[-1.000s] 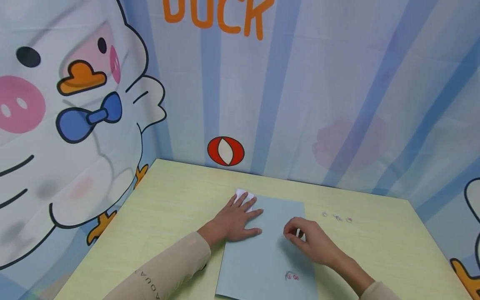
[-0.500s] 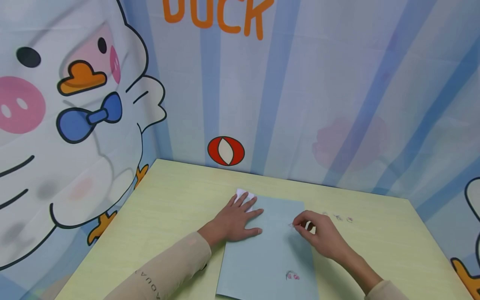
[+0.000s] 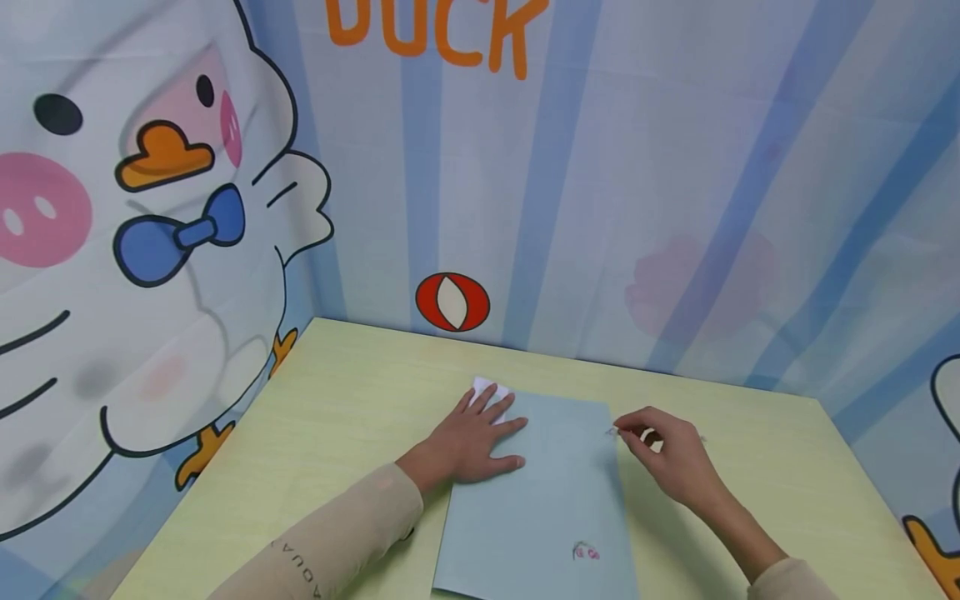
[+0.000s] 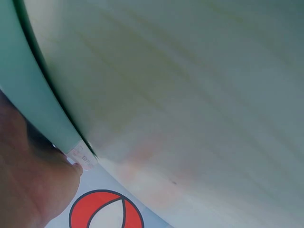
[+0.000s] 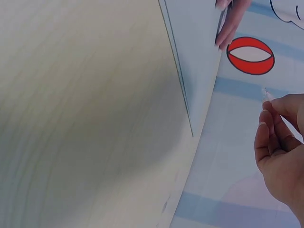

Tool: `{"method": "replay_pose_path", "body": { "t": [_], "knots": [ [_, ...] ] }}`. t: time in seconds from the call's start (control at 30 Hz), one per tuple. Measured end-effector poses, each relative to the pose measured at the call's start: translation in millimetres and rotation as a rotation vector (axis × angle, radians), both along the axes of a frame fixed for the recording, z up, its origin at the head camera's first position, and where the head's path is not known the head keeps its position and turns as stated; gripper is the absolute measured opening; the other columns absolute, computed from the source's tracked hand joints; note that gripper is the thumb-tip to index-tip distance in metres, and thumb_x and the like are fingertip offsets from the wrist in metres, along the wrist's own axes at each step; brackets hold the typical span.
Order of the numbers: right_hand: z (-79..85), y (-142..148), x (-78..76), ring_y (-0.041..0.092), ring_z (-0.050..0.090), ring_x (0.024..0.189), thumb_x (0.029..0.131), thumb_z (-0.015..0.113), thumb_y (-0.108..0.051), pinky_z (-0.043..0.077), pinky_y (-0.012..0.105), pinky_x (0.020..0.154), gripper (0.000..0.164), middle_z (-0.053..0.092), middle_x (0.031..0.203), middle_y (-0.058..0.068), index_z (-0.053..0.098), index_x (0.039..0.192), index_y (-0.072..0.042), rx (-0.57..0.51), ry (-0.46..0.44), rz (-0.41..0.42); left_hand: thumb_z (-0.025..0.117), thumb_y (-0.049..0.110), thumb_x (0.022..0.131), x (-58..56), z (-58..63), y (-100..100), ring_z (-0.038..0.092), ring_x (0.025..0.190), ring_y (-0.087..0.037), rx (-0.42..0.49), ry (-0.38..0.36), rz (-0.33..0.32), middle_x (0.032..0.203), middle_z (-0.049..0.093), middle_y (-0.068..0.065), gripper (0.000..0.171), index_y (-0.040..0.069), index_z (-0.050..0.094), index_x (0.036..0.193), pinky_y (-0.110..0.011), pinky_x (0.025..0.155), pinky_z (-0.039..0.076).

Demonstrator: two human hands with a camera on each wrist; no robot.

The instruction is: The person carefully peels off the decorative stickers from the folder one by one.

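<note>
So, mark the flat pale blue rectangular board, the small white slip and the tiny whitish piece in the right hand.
Pale blue board (image 3: 536, 500): head view, bare middle.
Small white slip (image 3: 480, 385): head view, far corner.
Tiny whitish piece (image 5: 266, 95): right wrist view, protruding end.

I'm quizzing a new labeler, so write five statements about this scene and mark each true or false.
1. The left hand rests on the blue board with fingers spread. True.
2. The right hand lies flat on the blue board. False: it pinches a small clear piece.
3. A pink-marked piece lies on the blue board. True.
4. The printed ball is solid green. False: it is red and white.
5. The left hand partly covers a white paper. True.
</note>
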State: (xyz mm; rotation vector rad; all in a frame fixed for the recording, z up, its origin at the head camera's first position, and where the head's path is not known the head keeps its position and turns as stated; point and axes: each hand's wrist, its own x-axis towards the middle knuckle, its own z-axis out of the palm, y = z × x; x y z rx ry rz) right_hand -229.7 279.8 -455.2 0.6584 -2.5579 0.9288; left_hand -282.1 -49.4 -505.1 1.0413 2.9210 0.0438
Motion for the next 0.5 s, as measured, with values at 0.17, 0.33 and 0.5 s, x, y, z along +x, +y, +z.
{"method": "replay_pose_path", "body": {
  "t": [0.17,0.33,0.5],
  "knots": [
    [2.7,14.2,-2.2,0.005,0.066,0.084,0.099,0.073,-0.001,0.056,0.021,0.072,0.015,0.076,0.097,0.002,0.078,0.110,-0.009,-0.021,0.006,-0.031,0.038,0.073,0.103,-0.2,0.7,0.1,0.007,0.164,-0.034,-0.001,0.001,0.001,0.177,0.018,-0.003,0.074,0.036,0.034,0.167,-0.059,0.129,0.008],
    [3.0,33.0,-3.7,0.004,0.067,0.087,0.100,0.072,-0.003,0.053,0.015,0.075,0.015,0.076,0.100,0.002,0.077,0.113,-0.008,-0.038,0.002,-0.086,0.038,0.073,0.103,-0.3,0.5,-0.2,0.007,0.164,-0.034,0.005,-0.002,0.000,0.177,0.018,-0.003,0.074,0.036,0.035,0.167,-0.059,0.129,0.008],
    [-2.6,59.2,-7.7,-0.002,0.063,0.092,0.103,0.070,-0.009,0.049,0.010,0.076,0.015,0.076,0.105,0.006,0.077,0.117,-0.007,-0.044,-0.034,-0.178,0.038,0.073,0.103,0.4,0.3,-0.4,0.007,0.164,-0.034,0.006,-0.006,0.000,0.177,0.018,-0.003,0.073,0.036,0.035,0.167,-0.059,0.129,0.008]
  ]
}}
